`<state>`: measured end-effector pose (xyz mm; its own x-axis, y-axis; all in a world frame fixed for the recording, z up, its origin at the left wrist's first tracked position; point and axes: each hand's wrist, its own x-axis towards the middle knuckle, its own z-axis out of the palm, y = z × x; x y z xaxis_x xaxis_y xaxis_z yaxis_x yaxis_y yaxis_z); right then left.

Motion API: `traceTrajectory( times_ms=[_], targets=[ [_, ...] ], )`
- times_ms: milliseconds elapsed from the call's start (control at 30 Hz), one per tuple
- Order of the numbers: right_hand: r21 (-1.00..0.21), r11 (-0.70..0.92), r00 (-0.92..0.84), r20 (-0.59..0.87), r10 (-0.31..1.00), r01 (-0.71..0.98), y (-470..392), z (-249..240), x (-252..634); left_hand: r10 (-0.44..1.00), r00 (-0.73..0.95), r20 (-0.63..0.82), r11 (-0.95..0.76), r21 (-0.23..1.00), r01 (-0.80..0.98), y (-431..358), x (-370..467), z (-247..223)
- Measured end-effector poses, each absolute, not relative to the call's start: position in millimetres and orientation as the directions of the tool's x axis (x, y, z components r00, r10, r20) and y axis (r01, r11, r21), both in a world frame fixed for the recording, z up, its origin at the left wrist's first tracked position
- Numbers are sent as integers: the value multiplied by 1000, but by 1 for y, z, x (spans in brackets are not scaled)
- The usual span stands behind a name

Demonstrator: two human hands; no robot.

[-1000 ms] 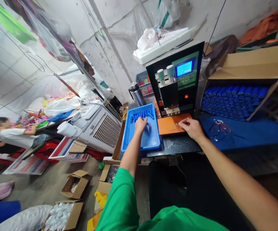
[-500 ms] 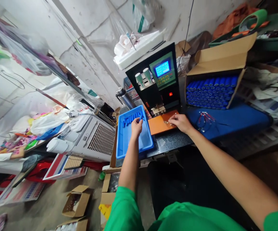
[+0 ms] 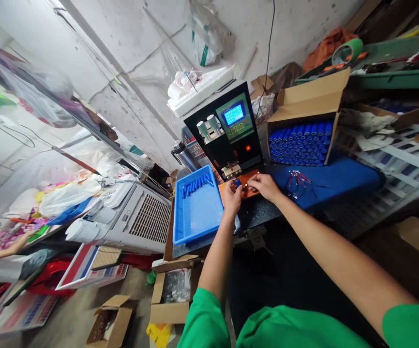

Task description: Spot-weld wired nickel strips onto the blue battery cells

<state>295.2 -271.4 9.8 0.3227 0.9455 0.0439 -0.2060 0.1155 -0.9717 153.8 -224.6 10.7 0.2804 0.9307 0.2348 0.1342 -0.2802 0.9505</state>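
Note:
My left hand (image 3: pixel 232 197) is closed around a blue cylindrical battery cell (image 3: pixel 237 182), held over the orange board (image 3: pixel 227 185) at the foot of a black spot-welding machine (image 3: pixel 204 145). Close beside it, my right hand (image 3: pixel 264 186) pinches something small, its fingertips near the cell; what it is stays too small to make out. Left of the board, a blue tray (image 3: pixel 198 224) has a row of blue battery cells (image 3: pixel 197 184) along its far side. Red and white wire leads (image 3: pixel 298 179) lie on the blue surface to the right.
Behind the leads stands an open cardboard box (image 3: pixel 309 99) packed with blue cells. A steel flask (image 3: pixel 185 154) is behind the tray. A grey air cooler (image 3: pixel 147 212) stands at left, with cardboard boxes (image 3: pixel 171 311) below. Another person's arm (image 3: pixel 13 245) shows at far left.
My left hand has moved right, out of the blue tray, bringing a battery cell over the orange board beside my right hand. My right hand still pinches near the board. The view has shifted slightly.

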Motion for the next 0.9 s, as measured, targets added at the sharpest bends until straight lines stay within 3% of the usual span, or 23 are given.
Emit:
traceTrajectory(
  times_ms=[300,600,900],
  targets=[
    [-970,155,376,74,924,-189,-266,5,293,917,277,288,-352,911,217,-220,157,0],
    [-953,92,421,-40,906,-288,-260,9,293,927,239,289,-358,873,331,-221,158,-5],
    [-967,187,440,95,893,-170,-245,17,287,936,207,285,-344,866,363,-225,160,-3]
  ],
)
